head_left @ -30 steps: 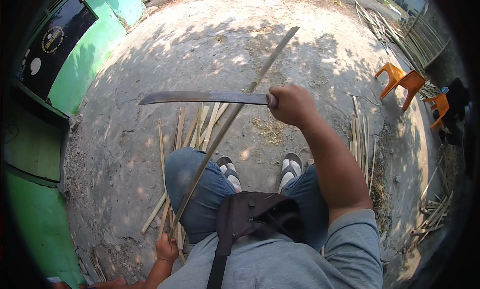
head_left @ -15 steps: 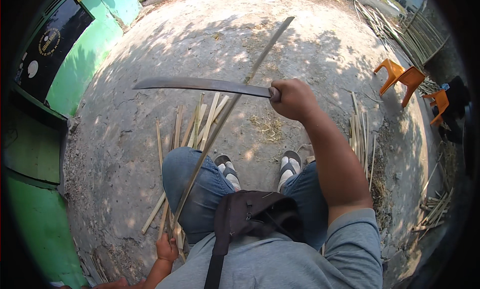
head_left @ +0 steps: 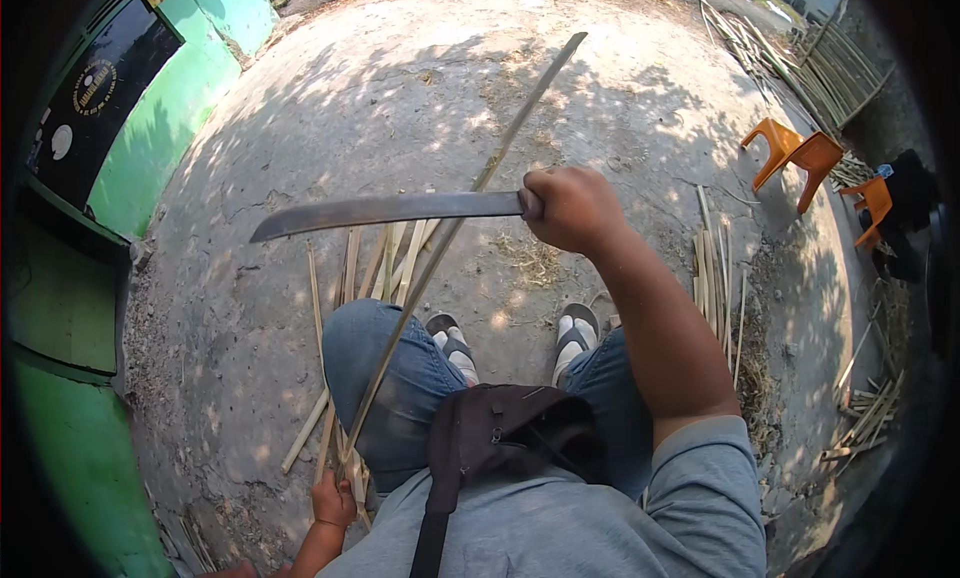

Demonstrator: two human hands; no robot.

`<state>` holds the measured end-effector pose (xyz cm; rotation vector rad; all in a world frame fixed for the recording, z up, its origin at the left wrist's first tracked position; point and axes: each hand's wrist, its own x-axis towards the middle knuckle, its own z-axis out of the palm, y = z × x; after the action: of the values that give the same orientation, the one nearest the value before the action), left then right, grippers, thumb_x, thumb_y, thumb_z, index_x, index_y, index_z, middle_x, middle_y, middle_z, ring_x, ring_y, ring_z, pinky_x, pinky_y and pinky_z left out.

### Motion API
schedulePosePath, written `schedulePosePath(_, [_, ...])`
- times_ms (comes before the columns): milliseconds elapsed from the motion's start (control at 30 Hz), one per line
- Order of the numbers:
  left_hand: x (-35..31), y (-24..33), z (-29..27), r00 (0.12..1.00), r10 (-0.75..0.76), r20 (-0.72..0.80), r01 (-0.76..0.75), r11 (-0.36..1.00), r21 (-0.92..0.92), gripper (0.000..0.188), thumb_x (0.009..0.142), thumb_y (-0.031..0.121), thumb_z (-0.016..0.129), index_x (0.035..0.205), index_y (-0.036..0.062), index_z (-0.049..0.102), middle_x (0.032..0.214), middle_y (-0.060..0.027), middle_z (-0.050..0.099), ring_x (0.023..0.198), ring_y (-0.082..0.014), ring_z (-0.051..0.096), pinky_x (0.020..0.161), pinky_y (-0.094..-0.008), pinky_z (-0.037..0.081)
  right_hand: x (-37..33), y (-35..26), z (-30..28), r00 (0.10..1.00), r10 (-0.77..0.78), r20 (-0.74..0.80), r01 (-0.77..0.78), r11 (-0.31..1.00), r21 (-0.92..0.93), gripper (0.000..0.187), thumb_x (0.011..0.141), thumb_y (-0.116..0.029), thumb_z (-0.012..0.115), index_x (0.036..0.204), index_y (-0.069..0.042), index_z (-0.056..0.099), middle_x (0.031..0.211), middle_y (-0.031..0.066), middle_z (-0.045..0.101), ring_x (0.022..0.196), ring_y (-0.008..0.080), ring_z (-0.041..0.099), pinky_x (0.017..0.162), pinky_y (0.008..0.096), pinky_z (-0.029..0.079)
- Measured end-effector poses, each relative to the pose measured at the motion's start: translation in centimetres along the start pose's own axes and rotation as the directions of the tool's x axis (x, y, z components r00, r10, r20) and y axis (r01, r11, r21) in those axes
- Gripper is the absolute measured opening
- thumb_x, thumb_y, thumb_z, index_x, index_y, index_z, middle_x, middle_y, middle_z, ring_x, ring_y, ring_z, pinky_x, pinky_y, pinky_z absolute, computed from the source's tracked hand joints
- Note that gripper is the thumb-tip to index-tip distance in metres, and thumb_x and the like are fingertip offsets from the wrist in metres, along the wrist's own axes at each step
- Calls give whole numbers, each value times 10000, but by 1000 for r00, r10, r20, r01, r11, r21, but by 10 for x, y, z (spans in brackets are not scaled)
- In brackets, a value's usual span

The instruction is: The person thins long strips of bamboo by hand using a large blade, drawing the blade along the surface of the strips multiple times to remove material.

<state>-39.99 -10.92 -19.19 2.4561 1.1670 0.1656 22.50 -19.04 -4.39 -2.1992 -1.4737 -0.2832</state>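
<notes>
In my right hand (head_left: 572, 210), fingers wrapped round the handle, is a machete (head_left: 385, 211) whose long blade points left. The blade crosses a long, narrow bamboo strip (head_left: 530, 106); the cutting edge's contact with it is hard to make out. This strip slants from low on my left, past my left knee, to the upper middle. Low beside my left thigh, my left hand (head_left: 333, 500) is closed on its near end. Cut bamboo strips (head_left: 385, 263) lie on the ground under and beyond my left knee.
More bamboo strips (head_left: 713, 278) lie right of my right leg, with a pile (head_left: 868, 418) farther right. Orange plastic stools (head_left: 815, 160) stand at the right, near bamboo poles (head_left: 770, 53). A green wall (head_left: 150, 148) borders the left. Shavings (head_left: 530, 260) litter the concrete before my feet.
My right hand has come down and slightly left with the machete. The blade crosses the bamboo strip lower, its tip now tilted downward. My left hand keeps its place.
</notes>
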Motion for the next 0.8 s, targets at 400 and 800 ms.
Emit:
schedulePosePath(400, [4,-7,4,1000,14,27,-13,1000,-24,703,1045,658,387,863,-2,544,709,-285,580,734,-572,602,612,-593,458,-3,6,-4,1000,-16,-8,16,998,58,184,893,-264,646,804,-109,692,755,170,680,733,416,672,690,529,549])
schedulePosePath(800, [-3,2,-3,998,32,-55,-30,999,40,619,1055,595,439,878,13,555,713,-261,593,706,-542,616,590,-580,459,4,41,-6,968,250,15,-250,963,104,162,894,-270,670,903,-126,744,819,178,716,792,420,693,741,521,562])
